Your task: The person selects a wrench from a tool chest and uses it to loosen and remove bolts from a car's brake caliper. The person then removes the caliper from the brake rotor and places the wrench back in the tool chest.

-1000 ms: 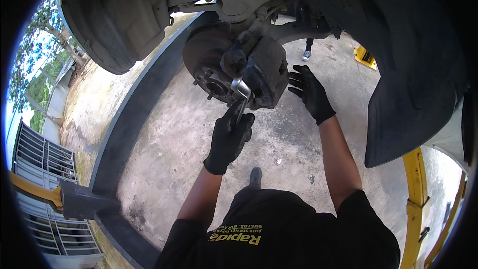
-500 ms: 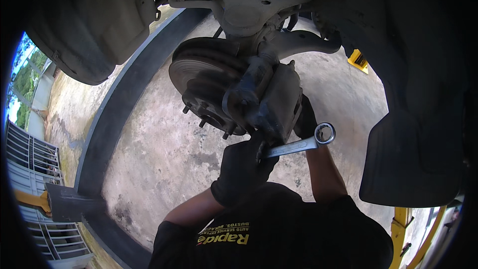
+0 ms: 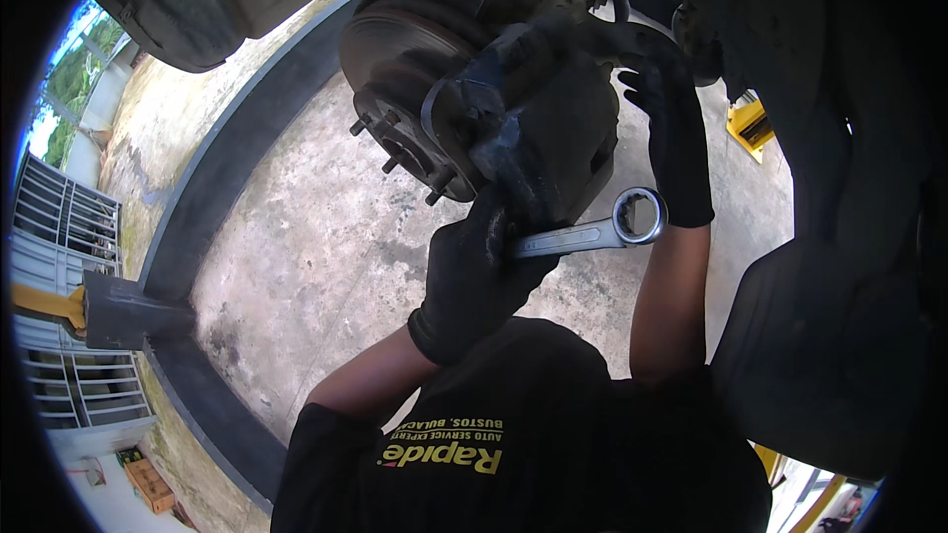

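Hands (image 3: 474,276): wrench (image 3: 578,236) in the left

Daylit floor (image 3: 296,207), glinting wrench (image 3: 583,236), shadowed underbody (image 3: 790,59), fisheye curvature

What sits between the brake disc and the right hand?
In the head view, the dark brake caliper lies between the brake disc and the gloved right hand.

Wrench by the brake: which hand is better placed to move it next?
Left, probably: the left hand grips the wrench, whose ring end juts free, just below the brake assembly. The right hand is raised beside that assembly, fingers apart, with no tool visible in it.
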The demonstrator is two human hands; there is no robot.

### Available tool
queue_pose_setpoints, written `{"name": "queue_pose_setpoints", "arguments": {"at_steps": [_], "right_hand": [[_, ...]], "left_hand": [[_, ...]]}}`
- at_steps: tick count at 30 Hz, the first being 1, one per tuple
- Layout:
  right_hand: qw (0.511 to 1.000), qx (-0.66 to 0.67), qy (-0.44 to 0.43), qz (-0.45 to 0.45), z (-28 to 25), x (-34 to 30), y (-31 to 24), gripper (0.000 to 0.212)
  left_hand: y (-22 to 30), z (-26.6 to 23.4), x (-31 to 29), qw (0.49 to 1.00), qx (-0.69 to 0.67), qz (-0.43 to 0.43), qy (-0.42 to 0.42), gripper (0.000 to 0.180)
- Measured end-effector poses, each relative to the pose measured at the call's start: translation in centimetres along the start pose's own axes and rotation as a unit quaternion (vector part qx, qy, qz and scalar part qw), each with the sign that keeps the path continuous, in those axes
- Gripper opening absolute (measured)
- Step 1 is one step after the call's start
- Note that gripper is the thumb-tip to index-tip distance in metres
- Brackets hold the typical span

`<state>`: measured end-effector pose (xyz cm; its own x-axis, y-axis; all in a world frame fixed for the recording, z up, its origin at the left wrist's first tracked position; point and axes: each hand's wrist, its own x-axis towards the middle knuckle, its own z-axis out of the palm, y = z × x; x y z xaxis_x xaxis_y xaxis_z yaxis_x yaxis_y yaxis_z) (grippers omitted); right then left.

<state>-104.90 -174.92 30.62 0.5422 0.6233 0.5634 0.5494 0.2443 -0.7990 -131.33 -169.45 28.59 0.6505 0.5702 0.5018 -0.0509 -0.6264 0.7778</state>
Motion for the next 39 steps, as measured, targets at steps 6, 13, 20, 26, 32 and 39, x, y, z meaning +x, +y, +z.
{"name": "queue_pose_setpoints", "arguments": {"at_steps": [6,13,20,26,32,39], "right_hand": [[0.975,-0.096,-0.162,-0.121,2.7,4.7,-0.8,0.037],[0.897,-0.261,-0.176,-0.31,2.7,5.7,-3.3,0.047],[0.84,-0.36,-0.103,-0.393,5.1,4.7,-3.9,0.048],[0.948,-0.224,-0.032,-0.225,0.8,2.5,-4.7,0.047],[0.941,-0.224,-0.023,-0.254,-0.8,1.6,-4.9,0.047],[0.919,-0.284,-0.011,-0.273,-0.3,2.0,-6.4,0.042]], "left_hand": [[0.8,0.8,-0.7,0.998,0.061,-0.026,0.022,0.039],[0.7,0.9,-0.8,0.996,-0.003,-0.092,0.012,0.036],[0.5,1.2,-0.6,0.999,-0.002,-0.042,0.034,0.034],[0.6,3.0,-0.5,0.983,0.086,0.152,0.059,0.029],[1.3,3.7,-0.6,0.989,0.05,0.128,0.059,0.031],[3.0,2.2,0.1,0.986,-0.161,-0.047,-0.012,0.026]]}}
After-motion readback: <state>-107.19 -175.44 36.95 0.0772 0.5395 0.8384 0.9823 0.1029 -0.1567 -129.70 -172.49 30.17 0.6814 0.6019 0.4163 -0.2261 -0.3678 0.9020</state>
